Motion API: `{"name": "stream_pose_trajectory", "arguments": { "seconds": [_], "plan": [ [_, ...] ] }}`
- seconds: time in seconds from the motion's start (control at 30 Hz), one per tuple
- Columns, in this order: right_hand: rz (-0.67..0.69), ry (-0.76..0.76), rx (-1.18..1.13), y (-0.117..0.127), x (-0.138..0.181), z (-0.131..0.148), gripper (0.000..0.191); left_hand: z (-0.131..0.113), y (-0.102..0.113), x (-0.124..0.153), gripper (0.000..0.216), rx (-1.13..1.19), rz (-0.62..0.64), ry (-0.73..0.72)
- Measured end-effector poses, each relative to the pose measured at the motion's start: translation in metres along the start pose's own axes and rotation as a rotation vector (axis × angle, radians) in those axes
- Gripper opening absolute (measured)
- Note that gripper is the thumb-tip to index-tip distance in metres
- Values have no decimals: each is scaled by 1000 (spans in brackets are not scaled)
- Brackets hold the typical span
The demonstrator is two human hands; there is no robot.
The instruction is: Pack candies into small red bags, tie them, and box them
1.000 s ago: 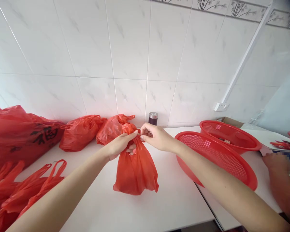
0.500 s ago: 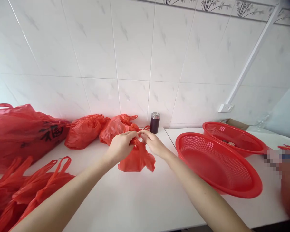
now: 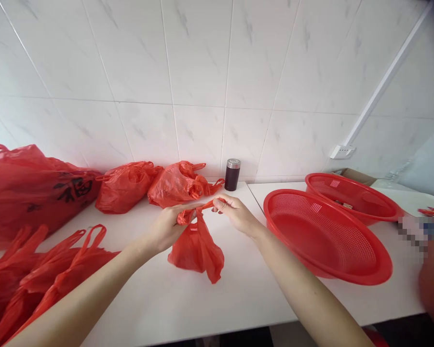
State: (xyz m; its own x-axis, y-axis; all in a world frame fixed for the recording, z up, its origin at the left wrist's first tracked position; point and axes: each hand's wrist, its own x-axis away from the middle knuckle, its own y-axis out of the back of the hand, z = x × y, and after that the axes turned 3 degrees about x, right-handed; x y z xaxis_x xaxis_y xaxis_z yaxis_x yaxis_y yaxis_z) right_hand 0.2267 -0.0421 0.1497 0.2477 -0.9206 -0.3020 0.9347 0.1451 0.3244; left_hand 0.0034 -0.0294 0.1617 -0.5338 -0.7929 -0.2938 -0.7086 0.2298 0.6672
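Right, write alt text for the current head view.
The left hand grips the gathered top of a red plastic carrier bag while the right hand pinches its twisted end over a white table. More red bags lie left and behind; beyond is a silver-topped flask, and two red colanders stand right.

Free tabletop fronts the held bag, a basket blocking rightward

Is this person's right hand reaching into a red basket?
No, the right hand pinches a stretched end of a red bag, apart from the nearest basket.
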Motion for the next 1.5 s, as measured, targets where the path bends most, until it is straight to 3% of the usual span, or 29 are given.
{"name": "stream_pose_trajectory", "arguments": {
  "seconds": [0.13, 0.23, 0.33, 0.5, 0.6, 0.77, 0.87, 1.0, 1.23, 1.5],
  "plan": [
    [-419, -147, -65, 9, -19, -39, 33, 20, 0, 41, 37, -65, -76, 114],
    [-566, -234, -83, 13, -40, -72, 33, 27, -13, 71, 32, -39, 45, 145],
    [-575, -239, -115, 4, -51, -90, 35, 25, -32, 76, 33, 72, 87, 166],
    [-593, -285, -172, -23, -31, -99, 34, 43, -69, 33, 45, 235, -182, 240],
    [-592, -301, -160, -42, -6, -104, 33, 59, -99, 7, 44, 184, -227, 284],
    [-586, -332, 244, -62, 24, -111, 36, 60, -133, -8, 36, 63, -188, 262],
    [-463, -393, 522, -56, 26, -117, 39, 60, -136, -9, 31, -10, -151, 248],
    [-335, -449, 629, -38, 17, -125, 38, 68, -130, -11, 37, -79, -114, 271],
    [-381, -520, 660, -17, -7, -144, 41, 96, -122, -26, 42, -191, -108, 384],
    [-448, -649, 698, 2, -1, -173, 42, 139, -109, -30, 48, -380, -130, 556]
  ]
}}
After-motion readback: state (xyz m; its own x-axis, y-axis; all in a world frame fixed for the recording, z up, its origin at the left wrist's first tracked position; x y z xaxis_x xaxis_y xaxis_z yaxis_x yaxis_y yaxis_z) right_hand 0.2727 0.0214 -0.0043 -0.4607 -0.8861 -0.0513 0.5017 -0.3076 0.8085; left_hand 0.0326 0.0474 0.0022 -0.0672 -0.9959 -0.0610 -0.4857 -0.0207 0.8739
